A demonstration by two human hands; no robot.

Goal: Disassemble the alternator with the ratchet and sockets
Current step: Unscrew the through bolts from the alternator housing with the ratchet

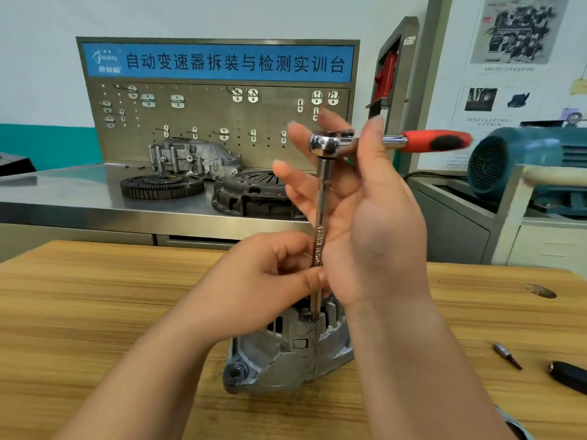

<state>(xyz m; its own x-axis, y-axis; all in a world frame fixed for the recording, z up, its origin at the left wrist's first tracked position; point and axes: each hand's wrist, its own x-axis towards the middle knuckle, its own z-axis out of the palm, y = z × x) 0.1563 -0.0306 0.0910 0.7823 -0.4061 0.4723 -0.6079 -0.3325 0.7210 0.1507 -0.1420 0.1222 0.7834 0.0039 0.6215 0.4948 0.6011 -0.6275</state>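
A grey cast alternator (286, 350) stands on the wooden table (111, 312). A long chrome extension bar (321, 217) rises upright from its top, with a ratchet (330, 142) on the upper end; the ratchet's red and black handle (435, 141) points right. My left hand (266, 281) pinches the lower part of the bar just above the alternator. My right hand (359, 201) is held up behind the bar, fingers spread, thumb resting by the ratchet neck. The socket end is hidden inside the alternator.
A small bit (507, 355) and a black tool handle (568, 376) lie on the table at the right. Behind stand a steel bench with a flywheel (161, 185), a clutch cover (251, 192), a housing (193, 157) and a pegboard (219, 115). A blue motor (521, 163) sits at the right.
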